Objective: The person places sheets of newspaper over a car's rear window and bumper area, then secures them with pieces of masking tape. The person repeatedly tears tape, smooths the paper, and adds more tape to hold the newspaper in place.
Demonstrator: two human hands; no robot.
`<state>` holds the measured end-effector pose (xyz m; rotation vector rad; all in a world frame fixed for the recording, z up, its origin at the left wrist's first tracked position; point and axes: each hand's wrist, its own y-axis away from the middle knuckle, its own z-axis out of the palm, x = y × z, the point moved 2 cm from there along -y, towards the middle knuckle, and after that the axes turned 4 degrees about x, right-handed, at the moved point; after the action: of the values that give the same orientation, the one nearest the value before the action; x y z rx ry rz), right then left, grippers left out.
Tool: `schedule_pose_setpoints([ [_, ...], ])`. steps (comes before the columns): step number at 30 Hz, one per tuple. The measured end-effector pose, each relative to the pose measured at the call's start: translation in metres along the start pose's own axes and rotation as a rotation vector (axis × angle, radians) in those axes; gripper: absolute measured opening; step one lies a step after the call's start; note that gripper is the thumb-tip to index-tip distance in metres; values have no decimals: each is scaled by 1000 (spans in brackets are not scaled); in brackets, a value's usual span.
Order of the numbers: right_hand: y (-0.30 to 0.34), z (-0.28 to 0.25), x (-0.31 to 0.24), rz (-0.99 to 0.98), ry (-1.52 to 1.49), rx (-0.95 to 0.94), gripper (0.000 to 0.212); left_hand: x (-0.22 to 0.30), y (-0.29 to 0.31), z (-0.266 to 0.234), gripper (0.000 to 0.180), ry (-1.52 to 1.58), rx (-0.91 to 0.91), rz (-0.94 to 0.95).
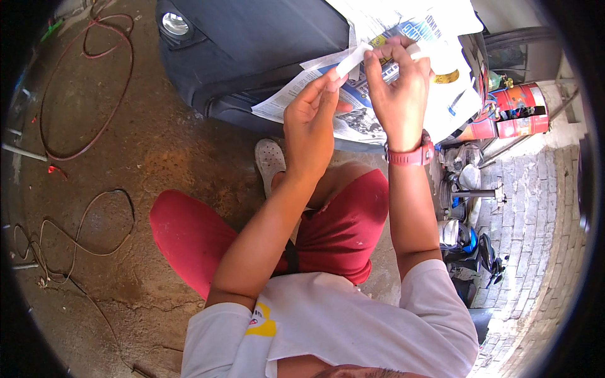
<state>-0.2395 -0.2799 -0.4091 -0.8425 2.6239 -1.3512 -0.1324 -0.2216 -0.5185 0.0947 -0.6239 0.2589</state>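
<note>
A dark grey, curved plastic bumper point(271, 41) was partly overlaid by printed white newspaper sheets point(287, 97). Over the sheets, the person's bare left hand point(312, 120) and bare right hand point(400, 94) pinched opposite ends of a short, narrow white strip point(353, 61).

- White short-sleeved T-shirt point(353, 309), yellow patch point(268, 327)
- Red shorts point(340, 233)
- Reddish-pink wristwatch point(411, 156), right wrist
- Light grey clog point(270, 157), perforated upper
</note>
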Motion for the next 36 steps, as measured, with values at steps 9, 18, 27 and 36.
schedule_pose_setpoints([
  [9,-13,30,7,64,-46,59,14,-23,-29,10,33,288,181,-310],
  [18,-13,29,13,53,-49,30,18,-36,-40,21,26,355,297,-258],
  [27,-7,35,17,-12,-25,101,19,-47,-40,19,25,388,333,-213],
  [36,-5,39,16,-39,30,124,12,-48,-40,11,31,394,311,-231],
])
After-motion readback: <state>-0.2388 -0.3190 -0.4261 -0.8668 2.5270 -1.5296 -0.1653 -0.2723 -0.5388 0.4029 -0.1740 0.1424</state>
